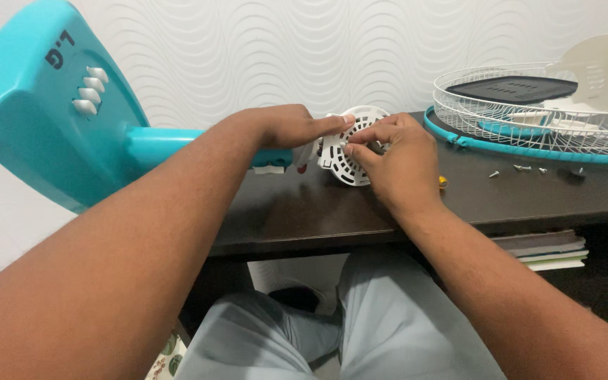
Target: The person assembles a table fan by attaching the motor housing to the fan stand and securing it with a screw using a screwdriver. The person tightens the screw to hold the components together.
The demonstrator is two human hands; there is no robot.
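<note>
Together, two hands (left [286,127], right [395,158]) clasp one white vented motor cover [350,151]; four loose screws [522,169] lie nearby.

A dark raised marking [60,49] sits on the turquoise fan base [43,105] at upper left. No packages, signs or screens show anywhere on the worktop [332,211].

Between your fingers [360,134] sits a white motor housing cover [346,151], pierced with a grid of small slots. Left of your fingers, the fan base [43,119] and its pole [163,144] are turquoise, with white buttons [89,91]. Right of them, the wire fan guard [529,112] is white with a turquoise rim, holding a black slotted panel [515,88]. The bench [318,211] is dark brown; the wall [283,49] behind is white with wavy ridges.
</note>
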